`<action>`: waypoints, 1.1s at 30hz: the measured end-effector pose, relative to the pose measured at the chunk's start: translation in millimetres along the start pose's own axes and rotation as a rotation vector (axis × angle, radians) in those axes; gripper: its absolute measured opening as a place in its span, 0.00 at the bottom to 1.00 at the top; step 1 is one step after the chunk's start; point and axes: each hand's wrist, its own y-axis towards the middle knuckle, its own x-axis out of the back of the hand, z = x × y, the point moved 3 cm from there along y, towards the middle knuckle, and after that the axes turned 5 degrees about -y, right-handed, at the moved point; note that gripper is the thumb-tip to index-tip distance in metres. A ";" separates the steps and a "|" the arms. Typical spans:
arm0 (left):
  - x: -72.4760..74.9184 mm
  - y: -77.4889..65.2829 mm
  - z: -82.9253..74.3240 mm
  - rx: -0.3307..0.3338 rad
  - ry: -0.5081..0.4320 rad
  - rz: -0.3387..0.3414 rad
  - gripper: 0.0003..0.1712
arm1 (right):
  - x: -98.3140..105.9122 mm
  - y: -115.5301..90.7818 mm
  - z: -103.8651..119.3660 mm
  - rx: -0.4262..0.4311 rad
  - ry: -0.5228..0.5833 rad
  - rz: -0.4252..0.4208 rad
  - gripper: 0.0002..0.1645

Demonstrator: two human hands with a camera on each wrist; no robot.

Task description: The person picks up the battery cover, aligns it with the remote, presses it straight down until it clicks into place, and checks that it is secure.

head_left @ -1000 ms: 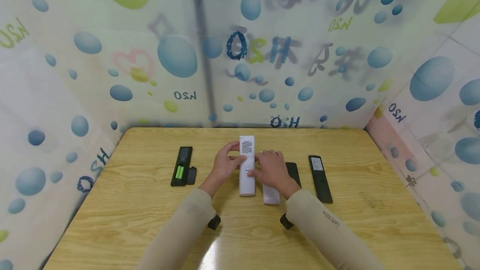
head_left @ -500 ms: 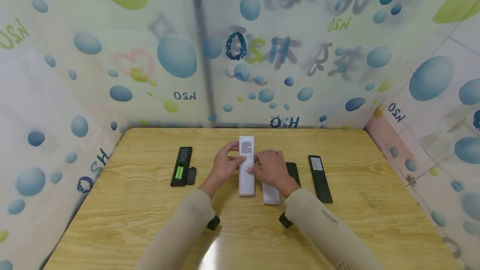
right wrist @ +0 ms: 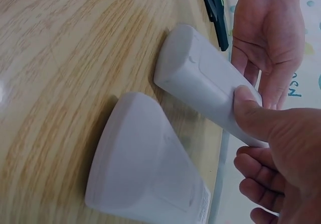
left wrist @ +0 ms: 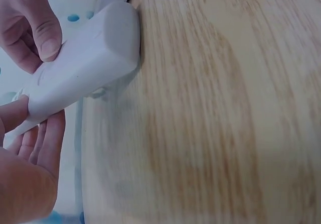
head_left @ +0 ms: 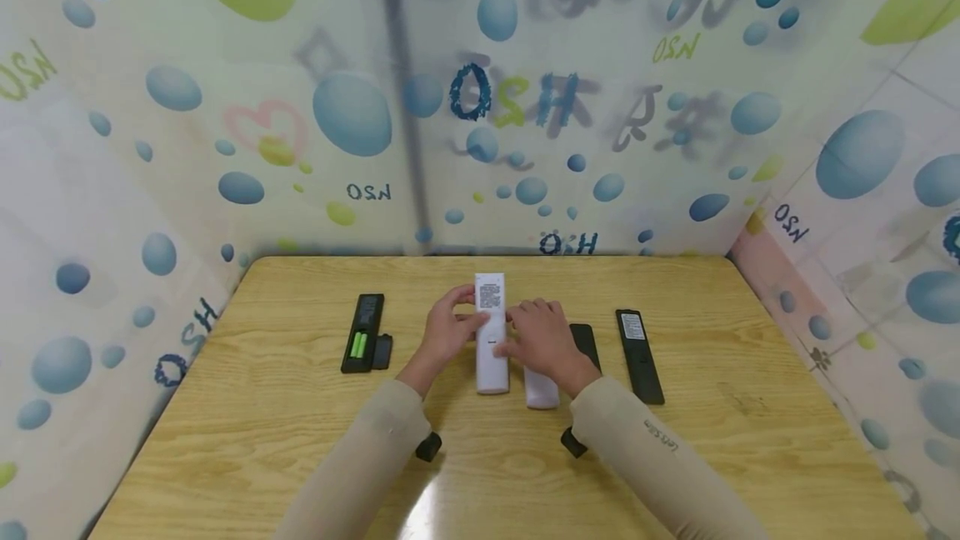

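A white remote control [head_left: 491, 375] is held back side up, its label facing upward and its near end low over the tabletop. My left hand [head_left: 448, 330] grips its left edge, thumb on the back and fingers beneath, as the left wrist view shows. The thumb of my right hand [head_left: 544, 340] presses on the battery cover [right wrist: 220, 73], which sits in place. The other right fingers curl at the remote's right edge. Just right of it, partly under my right hand, a second white remote control [right wrist: 135, 158] lies on the table.
On the left lies a black remote control [head_left: 367, 315] with green batteries [head_left: 359, 345] exposed, its loose cover [head_left: 382, 352] beside it. Another black remote control [head_left: 642, 369] lies on the right. A black object [head_left: 586, 342] shows behind my right wrist. The patterned wall [head_left: 480, 215] borders the wooden table [head_left: 750, 457].
Both hands keep their hold on the white remote control, which shifts very slightly left in view. My right thumb moves slightly on the cover.
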 end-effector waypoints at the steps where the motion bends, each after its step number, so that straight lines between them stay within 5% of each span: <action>1: -0.4 -0.1 -0.5 0.004 0.004 0.001 0.28 | 1.1 -0.5 -0.3 0.001 0.000 0.004 0.33; 18: -6.9 -3.7 2.6 0.059 0.022 0.005 0.28 | 11.2 -11.6 -13.4 0.032 0.001 0.011 0.29; 33: -3.3 -2.9 14.9 0.125 0.306 -0.054 0.28 | 10.3 -20.5 -25.5 0.031 -0.021 -0.026 0.23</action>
